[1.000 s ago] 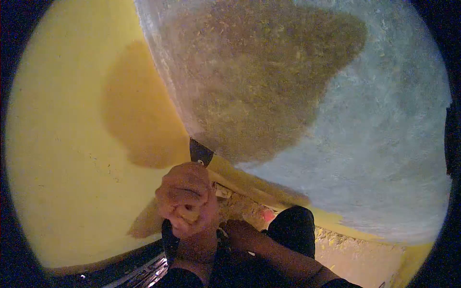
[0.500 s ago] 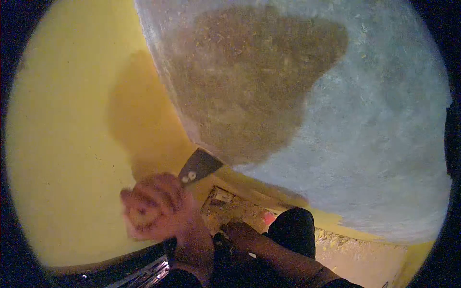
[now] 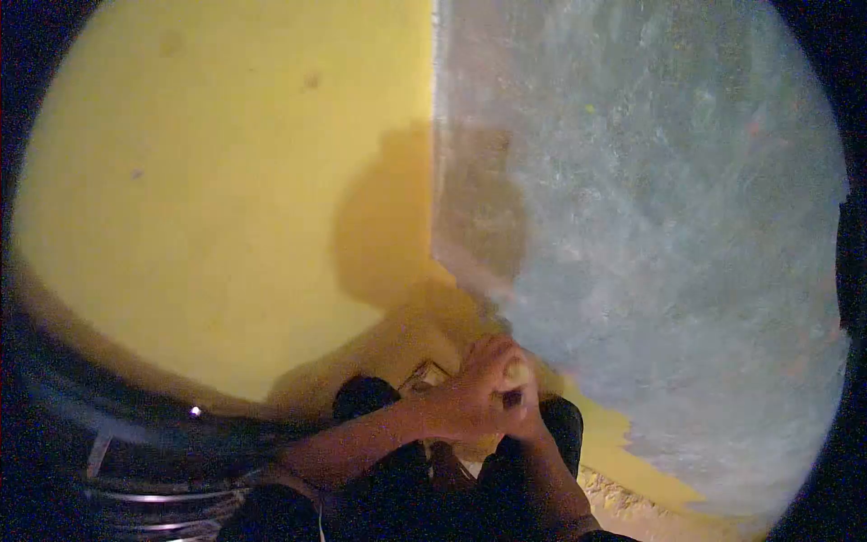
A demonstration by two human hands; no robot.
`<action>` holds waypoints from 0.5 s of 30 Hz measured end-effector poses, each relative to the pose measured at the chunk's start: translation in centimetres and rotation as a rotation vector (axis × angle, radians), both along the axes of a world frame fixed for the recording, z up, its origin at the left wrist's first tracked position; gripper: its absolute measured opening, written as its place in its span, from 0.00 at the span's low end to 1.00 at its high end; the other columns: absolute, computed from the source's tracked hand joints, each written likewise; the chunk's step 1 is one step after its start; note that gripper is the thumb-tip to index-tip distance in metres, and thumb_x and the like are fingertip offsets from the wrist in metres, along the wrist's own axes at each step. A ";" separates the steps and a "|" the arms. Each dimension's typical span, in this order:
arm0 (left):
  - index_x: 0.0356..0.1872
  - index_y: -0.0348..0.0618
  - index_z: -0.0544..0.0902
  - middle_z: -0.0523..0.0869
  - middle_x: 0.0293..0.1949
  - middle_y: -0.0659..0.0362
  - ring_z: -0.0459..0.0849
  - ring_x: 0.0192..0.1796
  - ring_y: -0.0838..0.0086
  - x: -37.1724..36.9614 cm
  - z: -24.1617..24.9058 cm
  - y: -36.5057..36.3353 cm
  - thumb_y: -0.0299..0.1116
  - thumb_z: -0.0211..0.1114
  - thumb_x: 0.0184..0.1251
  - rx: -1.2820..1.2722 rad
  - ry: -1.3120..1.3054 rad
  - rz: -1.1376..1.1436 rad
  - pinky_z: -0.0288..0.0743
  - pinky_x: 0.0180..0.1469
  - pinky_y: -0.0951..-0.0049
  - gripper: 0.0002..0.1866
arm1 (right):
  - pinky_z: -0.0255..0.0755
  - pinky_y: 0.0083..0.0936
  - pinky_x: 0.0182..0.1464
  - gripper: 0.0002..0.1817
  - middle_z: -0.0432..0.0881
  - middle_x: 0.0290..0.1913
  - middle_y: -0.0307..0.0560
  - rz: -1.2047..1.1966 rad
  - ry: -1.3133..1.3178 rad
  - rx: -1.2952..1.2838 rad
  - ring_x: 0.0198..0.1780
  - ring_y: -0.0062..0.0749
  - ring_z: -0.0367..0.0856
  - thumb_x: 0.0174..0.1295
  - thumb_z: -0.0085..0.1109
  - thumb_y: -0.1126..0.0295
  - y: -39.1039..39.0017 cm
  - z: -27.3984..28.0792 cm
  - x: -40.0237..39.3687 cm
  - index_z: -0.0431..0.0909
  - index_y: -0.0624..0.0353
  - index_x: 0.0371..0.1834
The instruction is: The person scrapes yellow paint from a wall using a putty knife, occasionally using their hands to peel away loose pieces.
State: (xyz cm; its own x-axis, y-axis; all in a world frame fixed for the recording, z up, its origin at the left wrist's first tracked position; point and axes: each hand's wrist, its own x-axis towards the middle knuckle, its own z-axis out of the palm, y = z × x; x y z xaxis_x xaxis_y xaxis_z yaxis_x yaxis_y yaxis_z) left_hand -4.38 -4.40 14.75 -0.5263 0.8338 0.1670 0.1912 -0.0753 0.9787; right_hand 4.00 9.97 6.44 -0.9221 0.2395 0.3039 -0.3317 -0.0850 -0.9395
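Observation:
My left hand (image 3: 465, 393) and my right hand (image 3: 524, 411) are closed together low in the corner, in front of the blue-grey wall surface (image 3: 659, 226). Between them a small dark piece (image 3: 512, 398) shows, seemingly the handle end of a putty knife. A blurred dark patch just above the fingers may be its blade, but most of the tool is hidden. To the left stands the smooth yellow wall (image 3: 199, 199), which meets the blue-grey one in a vertical edge.
A dark, glossy curved object (image 3: 181, 411) with shiny metal bars (image 3: 163, 498) stands at lower left. My dark-clothed knees (image 3: 560, 434) are below the hands. A rough, chipped strip (image 3: 623, 499) runs along the bottom of the blue-grey wall. A head-shaped shadow falls across the corner.
My left hand, which held the putty knife out at the left, has moved right. My right hand has risen to meet it. The view has turned, so the corner edge now stands upright.

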 end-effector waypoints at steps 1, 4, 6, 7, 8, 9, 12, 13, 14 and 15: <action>0.61 0.38 0.73 0.70 0.66 0.43 0.68 0.70 0.49 0.7 1.0 -0.9 0.46 0.74 0.57 -0.010 0.338 -0.011 0.62 0.72 0.48 0.34 | 0.73 0.38 0.67 0.33 0.77 0.64 0.44 0.019 0.009 -0.005 0.63 0.36 0.77 0.65 0.68 0.61 -0.1 -2.7 1.3 0.67 0.59 0.70; 0.63 0.40 0.73 0.69 0.68 0.41 0.64 0.73 0.43 1.4 0.4 -3.1 0.51 0.73 0.59 -0.090 0.760 -0.025 0.56 0.74 0.40 0.36 | 0.71 0.38 0.69 0.33 0.75 0.67 0.44 0.151 -0.003 -0.021 0.67 0.38 0.76 0.65 0.68 0.66 -3.3 -2.8 3.0 0.67 0.56 0.72; 0.63 0.42 0.75 0.68 0.70 0.39 0.62 0.74 0.40 1.6 0.6 -4.0 0.56 0.72 0.62 -0.144 0.848 -0.019 0.52 0.75 0.35 0.36 | 0.73 0.39 0.70 0.33 0.75 0.68 0.45 0.127 -0.192 0.096 0.68 0.38 0.75 0.65 0.66 0.71 -4.6 -1.5 3.6 0.66 0.54 0.74; 0.63 0.41 0.74 0.67 0.70 0.39 0.63 0.74 0.40 2.0 0.6 -4.6 0.52 0.73 0.60 -0.206 0.882 -0.033 0.54 0.74 0.36 0.36 | 0.73 0.39 0.70 0.33 0.75 0.68 0.45 0.138 -0.177 0.096 0.68 0.38 0.75 0.65 0.66 0.71 -5.0 -2.2 3.5 0.66 0.54 0.74; 0.64 0.41 0.73 0.66 0.71 0.39 0.63 0.74 0.40 2.2 1.0 -5.1 0.49 0.74 0.57 -0.267 0.913 -0.050 0.56 0.74 0.37 0.37 | 0.76 0.35 0.64 0.26 0.77 0.63 0.43 0.107 -0.216 -0.097 0.63 0.34 0.78 0.66 0.66 0.72 -5.3 -3.8 2.9 0.71 0.55 0.67; 0.64 0.41 0.73 0.66 0.71 0.39 0.63 0.74 0.40 2.4 1.8 -5.5 0.49 0.74 0.57 -0.271 0.927 -0.040 0.56 0.74 0.37 0.37 | 0.79 0.32 0.59 0.19 0.80 0.58 0.41 0.075 -0.251 -0.289 0.57 0.31 0.81 0.68 0.66 0.73 -5.4 -5.2 2.4 0.76 0.56 0.61; 0.60 0.44 0.78 0.69 0.69 0.40 0.68 0.70 0.41 2.7 5.3 -7.7 0.49 0.73 0.61 -0.132 0.796 0.137 0.60 0.72 0.39 0.30 | 0.81 0.30 0.55 0.12 0.84 0.47 0.39 0.051 -0.262 -0.127 0.50 0.30 0.84 0.69 0.64 0.72 -4.2 -10.7 1.8 0.80 0.58 0.54; 0.58 0.44 0.79 0.72 0.67 0.41 0.71 0.69 0.41 2.5 8.6 -8.8 0.47 0.73 0.61 -0.191 0.945 0.145 0.64 0.70 0.41 0.28 | 0.81 0.30 0.55 0.12 0.84 0.47 0.39 0.063 -0.265 -0.124 0.50 0.30 0.84 0.69 0.64 0.72 -4.4 -9.8 2.0 0.80 0.58 0.54; 0.56 0.44 0.81 0.75 0.65 0.41 0.73 0.67 0.42 2.5 11.8 -10.1 0.45 0.74 0.62 -0.256 1.091 0.155 0.68 0.68 0.43 0.25 | 0.81 0.27 0.52 0.09 0.83 0.43 0.37 0.032 -0.295 -0.051 0.46 0.28 0.84 0.70 0.63 0.72 -4.6 -7.5 1.9 0.82 0.58 0.51; 0.55 0.43 0.81 0.78 0.61 0.43 0.76 0.64 0.42 2.5 14.2 -11.7 0.43 0.74 0.62 -0.182 1.111 0.248 0.71 0.64 0.46 0.24 | 0.80 0.24 0.48 0.06 0.83 0.39 0.36 0.003 -0.324 0.021 0.42 0.26 0.83 0.71 0.62 0.71 -4.9 -5.2 1.7 0.83 0.58 0.47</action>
State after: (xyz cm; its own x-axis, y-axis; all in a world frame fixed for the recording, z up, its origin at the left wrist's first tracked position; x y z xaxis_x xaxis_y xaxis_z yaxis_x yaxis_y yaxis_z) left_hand -1.84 -16.13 28.91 -0.3170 0.7873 0.5289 0.9443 0.2101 0.2532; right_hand 5.74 5.06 1.27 -0.9724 0.2335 -0.0012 -0.0145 -0.0654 -0.9978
